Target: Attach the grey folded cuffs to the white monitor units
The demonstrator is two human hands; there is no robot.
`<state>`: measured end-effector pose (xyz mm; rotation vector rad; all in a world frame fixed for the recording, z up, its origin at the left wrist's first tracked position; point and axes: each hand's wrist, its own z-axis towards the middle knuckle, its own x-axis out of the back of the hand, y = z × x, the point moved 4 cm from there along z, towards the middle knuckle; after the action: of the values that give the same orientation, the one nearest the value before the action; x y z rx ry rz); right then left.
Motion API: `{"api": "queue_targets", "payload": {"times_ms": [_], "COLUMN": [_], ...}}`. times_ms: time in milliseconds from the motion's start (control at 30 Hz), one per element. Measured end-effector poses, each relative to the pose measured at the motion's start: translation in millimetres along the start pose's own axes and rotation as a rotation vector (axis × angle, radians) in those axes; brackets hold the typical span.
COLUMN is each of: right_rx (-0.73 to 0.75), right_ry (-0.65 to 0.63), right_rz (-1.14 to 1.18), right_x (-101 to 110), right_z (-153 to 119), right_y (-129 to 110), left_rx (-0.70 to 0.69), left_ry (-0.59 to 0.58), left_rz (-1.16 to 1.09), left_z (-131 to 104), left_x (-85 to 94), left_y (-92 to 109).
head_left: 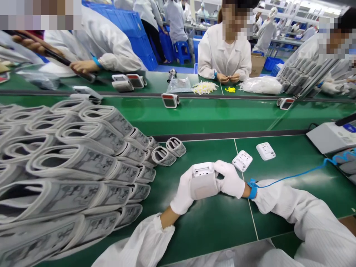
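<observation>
A wrist blood pressure monitor (203, 170) with a grey cuff (204, 188) is held up over the green bench, its white housing on top. My left hand (184, 191), in a white glove, grips it from the left side. From the right, my gloved right hand (230, 179) closes on the same monitor, thumb and fingers at its edge; the fingertips are partly hidden. Just beyond my right hand lie two white device housings, a nearer one (242, 161) and a farther one (266, 151), both flat on the bench.
Many rolled grey cuffs (80, 159) are stacked at the left. A blue coiled cord (300, 172) runs from my right wrist to a grey machine (332, 137). Beyond the bench, a green conveyor (222, 116) carries monitors (170, 100). Co-workers in white coats (226, 52) sit across.
</observation>
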<state>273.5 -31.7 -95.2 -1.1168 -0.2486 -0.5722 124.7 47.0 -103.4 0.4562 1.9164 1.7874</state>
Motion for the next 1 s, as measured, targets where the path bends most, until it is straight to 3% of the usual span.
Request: {"api": "queue_targets", "payload": {"times_ms": [133, 233, 400, 567, 767, 1000], "right_rx": [-0.086, -0.093, -0.012, -0.013, -0.076, -0.222], "right_ry": [0.024, -0.038, -0.128, -0.12, -0.063, 0.002], "right_rz": [0.062, 0.034, -0.039, -0.063, -0.074, -0.115], "right_x": [-4.8, -7.1, -8.5, -10.3, -4.3, 14.1], "right_z": [1.7, 2.6, 0.3, 0.6, 8.9, 21.5], "right_y": [4.2, 6.1, 7.2, 3.8, 5.2, 21.0], "left_rx": [0.098, 0.143, 0.103, 0.063, -0.008, -0.067], "left_ry": [0.052, 0.084, 0.039, -0.031, -0.006, -0.071], "left_rz": [-0.059, -0.088, 0.036, 0.107, 0.085, -0.013], "left_z": [4.7, 6.0, 5.8, 5.9, 10.6, 46.8], "left_x": [1.8, 5.9, 11.3, 14.1, 9.2, -11.3], "left_y": [-6.6, -8.1, -1.2, 0.7, -2.5, -5.6]}}
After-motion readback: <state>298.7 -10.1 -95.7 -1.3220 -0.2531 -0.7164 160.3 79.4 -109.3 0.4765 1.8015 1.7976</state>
